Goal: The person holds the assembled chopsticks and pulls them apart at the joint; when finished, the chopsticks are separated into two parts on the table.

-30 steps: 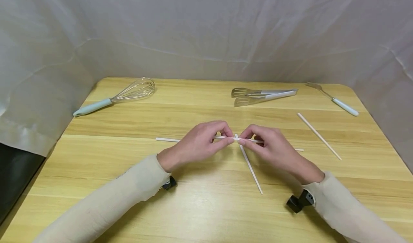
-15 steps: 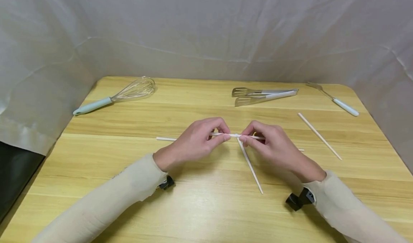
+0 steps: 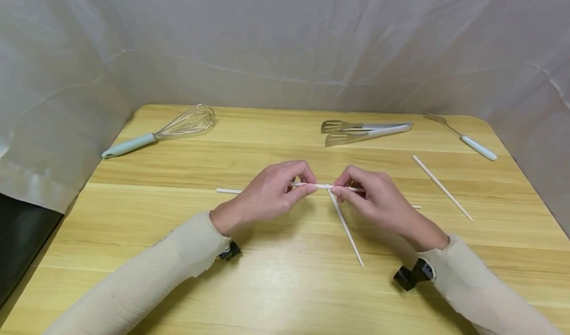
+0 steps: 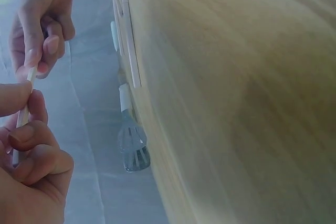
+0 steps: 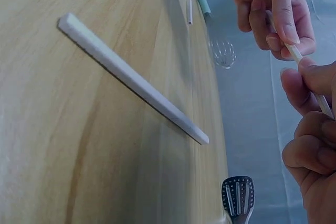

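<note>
A thin white stick [image 3: 323, 186] spans the two hands above the middle of the table, roughly level. My left hand [image 3: 273, 189] pinches it between thumb and fingers on one side. On the other side my right hand [image 3: 374, 194] does the same, with a short stretch of stick bare between the fingertips. Both wrist views show the hands off the tabletop, the left hand [image 4: 37, 166] and the right hand [image 5: 315, 150] gripping the stick. Beneath them, another white stick [image 3: 347, 228] lies slantwise, its far end close to the held one in view.
A white stick [image 3: 229, 191] lies partly hidden behind the left hand. A stick end [image 3: 416, 207] shows past the right wrist, and one more stick [image 3: 442, 187] lies farther right. Toward the back are a whisk [image 3: 160, 132], slotted tongs [image 3: 367, 132] and a fork-like utensil [image 3: 463, 137].
Both hands have risen slightly with the stick between them. The left hand has shifted a little left, so more bare stick shows between the fingertips. Things on the table have stayed put.
</note>
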Tool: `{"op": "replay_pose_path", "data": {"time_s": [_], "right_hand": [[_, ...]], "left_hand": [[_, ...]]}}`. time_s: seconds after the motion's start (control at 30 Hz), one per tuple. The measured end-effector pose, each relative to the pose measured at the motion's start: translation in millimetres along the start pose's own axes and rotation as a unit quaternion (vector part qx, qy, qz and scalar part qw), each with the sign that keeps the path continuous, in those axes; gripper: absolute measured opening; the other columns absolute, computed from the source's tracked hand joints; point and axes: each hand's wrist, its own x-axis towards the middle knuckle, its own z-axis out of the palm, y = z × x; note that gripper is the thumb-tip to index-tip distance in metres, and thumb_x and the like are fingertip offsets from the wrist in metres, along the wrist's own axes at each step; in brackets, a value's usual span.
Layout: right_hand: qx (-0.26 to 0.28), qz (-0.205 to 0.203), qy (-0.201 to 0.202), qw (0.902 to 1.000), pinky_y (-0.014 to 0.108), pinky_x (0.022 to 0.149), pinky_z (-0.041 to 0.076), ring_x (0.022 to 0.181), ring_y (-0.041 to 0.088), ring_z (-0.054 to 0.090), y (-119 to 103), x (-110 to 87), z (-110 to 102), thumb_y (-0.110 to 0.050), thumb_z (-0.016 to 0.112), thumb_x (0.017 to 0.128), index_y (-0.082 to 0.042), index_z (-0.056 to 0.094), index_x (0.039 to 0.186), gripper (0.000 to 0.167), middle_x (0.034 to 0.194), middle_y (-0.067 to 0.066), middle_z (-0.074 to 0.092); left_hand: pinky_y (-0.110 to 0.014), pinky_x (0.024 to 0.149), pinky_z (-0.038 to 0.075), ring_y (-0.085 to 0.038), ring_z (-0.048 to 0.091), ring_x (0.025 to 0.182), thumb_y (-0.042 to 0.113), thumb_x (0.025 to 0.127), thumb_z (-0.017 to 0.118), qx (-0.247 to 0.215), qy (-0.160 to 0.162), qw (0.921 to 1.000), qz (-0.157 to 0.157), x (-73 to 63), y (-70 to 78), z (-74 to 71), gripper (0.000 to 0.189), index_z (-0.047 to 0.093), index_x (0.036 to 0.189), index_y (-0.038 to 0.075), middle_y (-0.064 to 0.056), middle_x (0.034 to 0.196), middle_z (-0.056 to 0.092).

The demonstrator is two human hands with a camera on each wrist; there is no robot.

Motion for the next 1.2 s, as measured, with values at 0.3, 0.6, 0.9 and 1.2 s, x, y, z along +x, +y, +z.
{"op": "replay_pose_path", "data": {"time_s": [0.3,0.6,0.9,1.2], "right_hand": [[0.001,0.008,0.001,1.0,0.02,0.055,0.048,0.064,0.003,0.059,1.3,-0.6,-0.2,0.0,0.076,0.1,-0.012,0.07,0.095,0.014,0.078,0.001,0.075],[0.002,0.015,-0.001,0.9999,0.02,0.053,0.044,0.061,0.002,0.053,2.9,-1.6,-0.5,0.0,0.076,0.1,-0.012,0.069,0.094,0.015,0.076,0.001,0.074],[0.004,0.013,0.0,0.9999,0.02,0.054,0.045,0.063,0.002,0.055,2.8,-2.1,-0.4,0.0,0.075,0.101,-0.013,0.069,0.094,0.016,0.077,-0.002,0.073],[0.005,0.013,-0.006,0.9999,0.02,0.053,0.044,0.062,0.002,0.053,2.0,-2.0,0.1,0.0,0.075,0.1,-0.013,0.068,0.094,0.016,0.077,-0.003,0.073]], "left_hand": [[-0.027,0.062,0.044,-0.008,0.049,0.065,0.025,0.11,0.067,0.009,0.003,0.9999,0.009,0.4,0.3,-0.2,0.006,0.07,0.108,0.021,0.009,0.099,0.071],[-0.026,0.062,0.043,-0.008,0.049,0.065,0.023,0.11,0.067,0.015,-0.002,0.9997,0.017,1.3,0.8,0.0,0.006,0.069,0.108,0.019,0.008,0.099,0.071],[-0.026,0.063,0.045,-0.007,0.05,0.067,0.023,0.11,0.067,0.021,-0.005,0.9995,0.024,2.0,2.0,-0.7,0.006,0.069,0.108,0.018,0.007,0.099,0.071],[-0.026,0.064,0.044,-0.007,0.05,0.068,0.022,0.11,0.067,0.025,-0.004,0.9992,0.031,0.0,1.1,-1.4,0.005,0.069,0.108,0.018,0.008,0.099,0.071]]}}
